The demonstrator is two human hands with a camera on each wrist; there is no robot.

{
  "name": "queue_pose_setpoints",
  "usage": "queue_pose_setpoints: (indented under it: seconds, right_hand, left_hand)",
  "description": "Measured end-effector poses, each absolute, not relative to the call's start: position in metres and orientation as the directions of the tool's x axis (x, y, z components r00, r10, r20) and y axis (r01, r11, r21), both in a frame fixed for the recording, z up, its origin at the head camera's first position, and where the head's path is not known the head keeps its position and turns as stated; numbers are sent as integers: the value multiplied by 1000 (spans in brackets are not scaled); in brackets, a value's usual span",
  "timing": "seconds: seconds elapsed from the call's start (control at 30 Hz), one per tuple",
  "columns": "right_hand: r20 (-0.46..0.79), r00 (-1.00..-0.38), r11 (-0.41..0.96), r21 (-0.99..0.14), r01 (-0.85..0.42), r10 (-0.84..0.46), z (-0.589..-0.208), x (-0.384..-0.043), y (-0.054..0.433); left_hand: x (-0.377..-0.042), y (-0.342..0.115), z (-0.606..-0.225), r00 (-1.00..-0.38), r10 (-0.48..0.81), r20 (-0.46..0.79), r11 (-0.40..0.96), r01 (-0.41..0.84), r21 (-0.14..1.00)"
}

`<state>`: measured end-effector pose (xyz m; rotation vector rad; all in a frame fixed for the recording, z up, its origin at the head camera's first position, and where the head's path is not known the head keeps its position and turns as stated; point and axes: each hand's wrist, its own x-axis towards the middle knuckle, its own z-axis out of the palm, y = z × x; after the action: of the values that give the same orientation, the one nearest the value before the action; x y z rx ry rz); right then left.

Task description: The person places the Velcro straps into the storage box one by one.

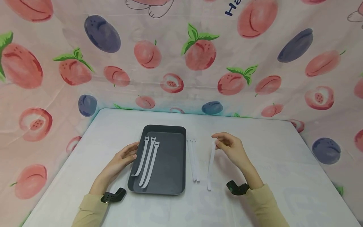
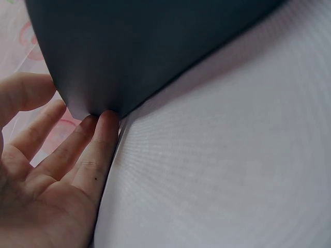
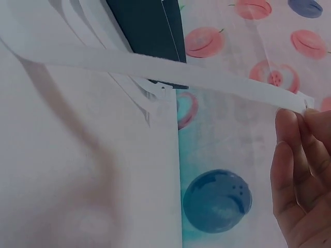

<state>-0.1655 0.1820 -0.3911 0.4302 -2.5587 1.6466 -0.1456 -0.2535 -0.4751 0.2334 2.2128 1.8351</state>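
My right hand [image 1: 231, 149] pinches a white cable tie [image 1: 211, 167] by its slotted head between thumb and fingers. The strap hangs down to the table, and the right wrist view shows the pinch at the tie's end [image 3: 232, 85]. My left hand [image 1: 119, 162] touches the left wall of a dark grey tray [image 1: 171, 164]; in the left wrist view its fingers [image 2: 88, 160] lie fairly straight against the tray's side [image 2: 103, 62]. Inside the tray lie 3 white cable ties [image 1: 147, 165], side by side with heads toward the far end.
Right of the tray, more white cable ties [image 1: 194, 164] lie close together on the white table [image 1: 255, 135], heads toward the back. A fruit-patterned cloth [image 1: 175, 47] hangs behind the table and along its sides. Dark wrist cameras [image 1: 113, 195] sit on both wrists.
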Motion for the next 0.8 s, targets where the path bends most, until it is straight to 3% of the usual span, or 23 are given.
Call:
queue_pose_setpoints:
  seconds: [0.3,0.8]
  right_hand:
    - [323,-938,289,-893,-345,-122,-378,-166,183]
    - [365,-921,192,-902,-386,-134,-358,-164,163]
  left_hand:
    - [-146,-253,-475,-954,282,-99,193,-45,980]
    - [-146,-254,-476,-955,279,-101,192,-47,980]
